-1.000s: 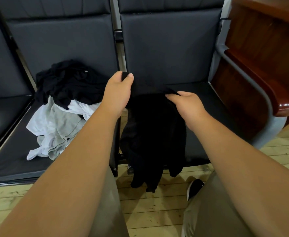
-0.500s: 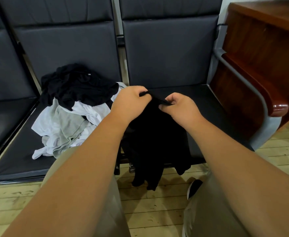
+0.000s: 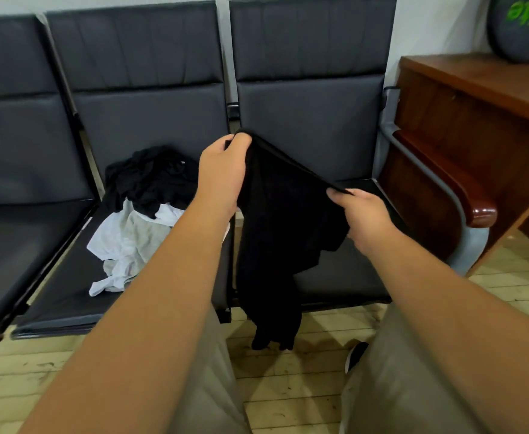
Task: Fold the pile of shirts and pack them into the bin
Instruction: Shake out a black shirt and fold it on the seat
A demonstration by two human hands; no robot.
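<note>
Holding one black fabric shirt [image 3: 285,233] up between two bare hands, a person faces a row of three dark padded seats [image 3: 307,120]. The left hand [image 3: 222,170] is the higher one; its fingers and thumb are curled and pinch one end of the shirt's upper edge. The right hand [image 3: 360,214], lower and to the right, pinches the other end of that edge between thumb and curled fingers. The edge runs taut between them, sloping down from the left hand to the right. The rest of the shirt hangs loose below both hands, in front of the seat beyond them, and its bottom end dangles over the pale wooden plank floor [image 3: 288,386].

To the left of the left hand, one crumpled pile of shirts [image 3: 138,220] lies on the middle seat, partly hidden behind the left forearm. Black cloth sits on top, with white and light grey cloth under it; how many shirts it holds cannot be told.

To the right of the right hand stands one reddish-brown wooden desk [image 3: 476,98], beside the seat row's grey metal armrest [image 3: 426,170]. One dark round bag with green lettering [image 3: 520,29] rests on the desk's far corner. Below the right forearm, the tip of one black shoe [image 3: 355,355] shows on the floor.
</note>
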